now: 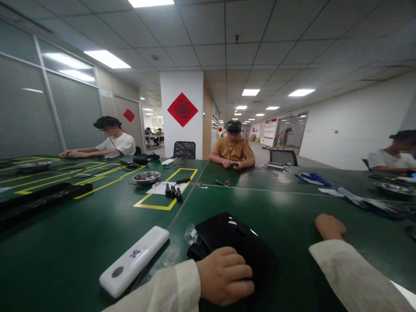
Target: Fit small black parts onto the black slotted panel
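The left hand [225, 276] lies over the near edge of a shiny black case [232, 229], knuckles up and fingers loosely curled toward three o'clock; its palm is hidden, so I cannot tell whether it grips the case or only rests there. Most of the case spreads from twelve to one o'clock of that hand, flat on the green table [286, 195]. At nine to ten o'clock, just beyond the cream sleeve [169, 286], a long white gadget [134, 260] marked 26 lies slantwise. A scrap of clear plastic [191, 234] sits at eleven o'clock, just beside the case's left corner.

The right hand [329, 226] is at two o'clock from the left, well apart from the case, in a loose fist on the table; whether anything is inside it I cannot tell.

Farther out, at ten o'clock, is a long black tray [39, 199]. Around eleven, three small black parts [173, 193] stand near a white paper [156, 189] and a metal bowl [146, 178]. Green-handled pliers [222, 183] lie at twelve, and a blue cloth [311, 179] at one. Across the table, at twelve, a person in a tan shirt [232, 149] holds a small dark item [234, 164]. Behind, a red sign [182, 109] hangs on a white pillar [182, 141].
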The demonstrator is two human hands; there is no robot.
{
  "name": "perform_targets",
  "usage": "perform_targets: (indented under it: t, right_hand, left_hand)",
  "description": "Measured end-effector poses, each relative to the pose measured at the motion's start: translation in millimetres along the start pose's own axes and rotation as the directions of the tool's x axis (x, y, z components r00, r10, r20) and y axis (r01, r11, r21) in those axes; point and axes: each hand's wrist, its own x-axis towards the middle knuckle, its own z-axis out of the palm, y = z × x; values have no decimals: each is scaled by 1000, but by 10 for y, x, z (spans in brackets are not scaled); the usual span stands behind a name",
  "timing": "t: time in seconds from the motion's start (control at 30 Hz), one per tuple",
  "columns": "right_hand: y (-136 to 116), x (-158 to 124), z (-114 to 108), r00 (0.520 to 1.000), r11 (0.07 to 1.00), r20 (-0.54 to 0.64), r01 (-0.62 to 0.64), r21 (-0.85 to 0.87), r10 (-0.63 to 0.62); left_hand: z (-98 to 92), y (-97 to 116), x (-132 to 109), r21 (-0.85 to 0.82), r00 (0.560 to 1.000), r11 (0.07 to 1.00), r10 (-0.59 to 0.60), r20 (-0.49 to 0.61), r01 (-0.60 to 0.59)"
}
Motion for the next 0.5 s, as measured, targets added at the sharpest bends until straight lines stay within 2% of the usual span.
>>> perform_targets:
  t: [0.1,0.27,0.4,0.5]
  right_hand:
    - [-121,-290,-40,999,997,39,-16,-76,19]
    - [-347,-824,-67,979,975,59,199,-99,-194]
    - [-544,-1179,-88,912,909,74,409,-82,-404]
    - [-712,-1439,-112,831,831,47,556,-26,-554]
  left_hand:
    - [-35,9,14,25,1000,1000,-7,21,6]
    - [-49,18,13,-18,999,1000,-7,41,7]
    - [-55,3,6,-47,1000,999,-10,30,11]
    - [-84,-21,-6,-40,1000,999,-14,13,15]
